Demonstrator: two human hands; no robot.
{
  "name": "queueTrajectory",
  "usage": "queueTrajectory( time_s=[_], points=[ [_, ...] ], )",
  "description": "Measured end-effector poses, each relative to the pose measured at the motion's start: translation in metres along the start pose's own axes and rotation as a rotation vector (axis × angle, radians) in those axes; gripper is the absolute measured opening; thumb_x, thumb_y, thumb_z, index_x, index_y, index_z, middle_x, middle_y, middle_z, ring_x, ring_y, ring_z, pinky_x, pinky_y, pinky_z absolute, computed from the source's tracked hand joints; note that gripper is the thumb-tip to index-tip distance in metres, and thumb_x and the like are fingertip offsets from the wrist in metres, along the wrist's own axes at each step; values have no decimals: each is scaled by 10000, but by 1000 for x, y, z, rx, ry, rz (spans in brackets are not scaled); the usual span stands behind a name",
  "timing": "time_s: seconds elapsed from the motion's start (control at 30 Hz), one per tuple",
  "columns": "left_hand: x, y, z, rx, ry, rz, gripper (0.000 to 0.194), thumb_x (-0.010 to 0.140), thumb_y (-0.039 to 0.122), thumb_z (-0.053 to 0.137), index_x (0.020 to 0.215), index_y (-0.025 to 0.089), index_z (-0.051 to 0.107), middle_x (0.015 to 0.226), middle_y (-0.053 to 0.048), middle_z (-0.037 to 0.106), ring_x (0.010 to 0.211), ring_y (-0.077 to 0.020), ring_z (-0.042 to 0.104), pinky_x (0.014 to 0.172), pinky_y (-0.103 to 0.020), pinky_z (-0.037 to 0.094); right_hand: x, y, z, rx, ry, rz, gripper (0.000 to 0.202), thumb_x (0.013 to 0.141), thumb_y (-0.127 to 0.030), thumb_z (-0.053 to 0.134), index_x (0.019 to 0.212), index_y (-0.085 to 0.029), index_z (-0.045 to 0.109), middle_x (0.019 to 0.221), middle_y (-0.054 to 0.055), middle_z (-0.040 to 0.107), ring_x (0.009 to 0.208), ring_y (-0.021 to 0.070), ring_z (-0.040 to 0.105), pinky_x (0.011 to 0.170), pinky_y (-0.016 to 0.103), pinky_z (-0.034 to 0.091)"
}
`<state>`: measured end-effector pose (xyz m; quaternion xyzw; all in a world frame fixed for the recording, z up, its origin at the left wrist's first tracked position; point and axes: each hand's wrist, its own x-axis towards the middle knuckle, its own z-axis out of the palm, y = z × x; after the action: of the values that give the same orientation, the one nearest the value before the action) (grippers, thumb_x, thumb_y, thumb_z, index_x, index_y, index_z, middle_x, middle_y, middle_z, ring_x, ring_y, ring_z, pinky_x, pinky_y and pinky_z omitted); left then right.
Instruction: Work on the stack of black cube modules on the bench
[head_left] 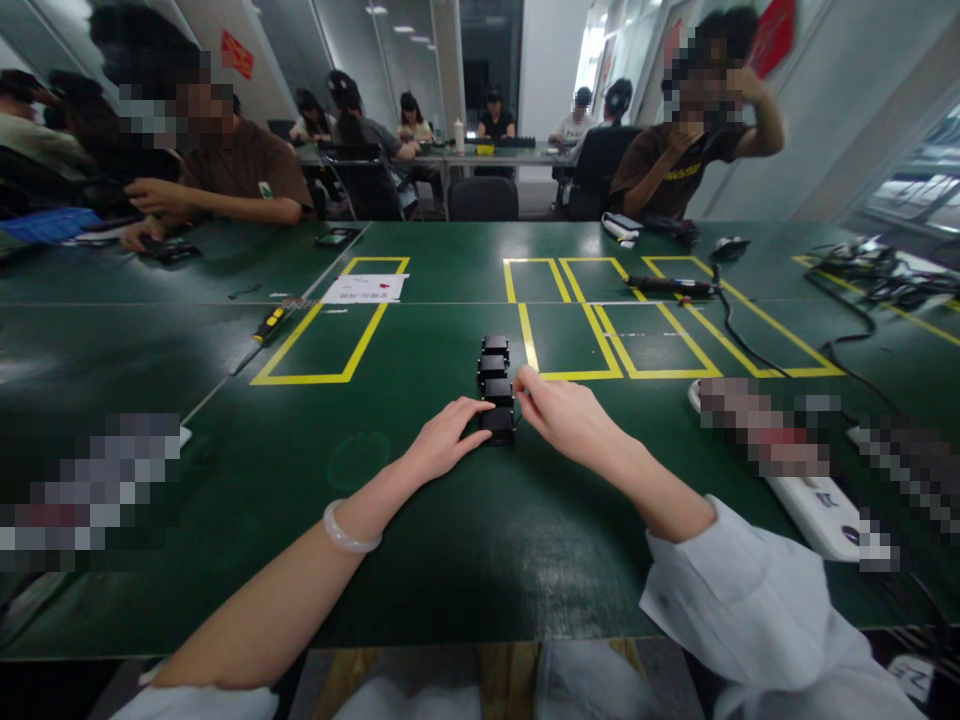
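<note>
Several small black blocks stand in a column on the green table, running away from me. My left hand (448, 437) reaches in from the left, with its fingers and thumb on the nearest black block (499, 426). To the right of the column is my right hand (559, 408), its fingers bent together beside the second black block (498, 391). Whatever may be between those fingertips is too small to make out. Beyond, the farthest black block (495, 345) is touched by neither hand.
Yellow tape outlines mark the green table (420, 560). A white paper (366, 289) and a yellow-black screwdriver (270, 322) lie left. Power strips (814, 510), a black tool (671, 287) and cables (892, 275) are right. People sit across the table.
</note>
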<state>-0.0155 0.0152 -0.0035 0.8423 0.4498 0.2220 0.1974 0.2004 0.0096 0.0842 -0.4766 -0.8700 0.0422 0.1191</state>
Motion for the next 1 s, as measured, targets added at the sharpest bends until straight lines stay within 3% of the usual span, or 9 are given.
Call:
queueTrajectory(
  time_s=[0.23,0.63,0.87,1.0],
  points=[
    [0,-1,1,3,8,3,363,926,400,454,1249,237,475,1184,-72,541,1103,-243,516,938,-392,431,0,2,2,-10,-1,-6,241,972,-358,300,1022,-194,469,786,31,660,636,150,585,529,235,241],
    [0,0,1,-4,8,5,368,927,406,447,1258,250,483,1189,-71,540,1113,-245,512,944,-395,430,1,2,5,-20,17,11,177,941,-275,344,1070,-189,429,786,29,664,623,155,594,517,237,233],
    [0,0,0,-1,7,1,366,925,400,452,1254,242,478,1191,-70,540,1120,-245,511,948,-390,429,1,0,2,-33,7,10,230,972,-342,285,1023,-192,452,801,38,669,639,160,599,522,240,236],
    [-1,0,0,-5,3,5,367,928,400,455,1262,247,474,1195,-65,536,1117,-238,512,942,-380,430,1,0,1,-39,-5,21,204,968,-291,283,1043,-191,445,806,39,669,629,156,595,532,244,248]
  ],
)
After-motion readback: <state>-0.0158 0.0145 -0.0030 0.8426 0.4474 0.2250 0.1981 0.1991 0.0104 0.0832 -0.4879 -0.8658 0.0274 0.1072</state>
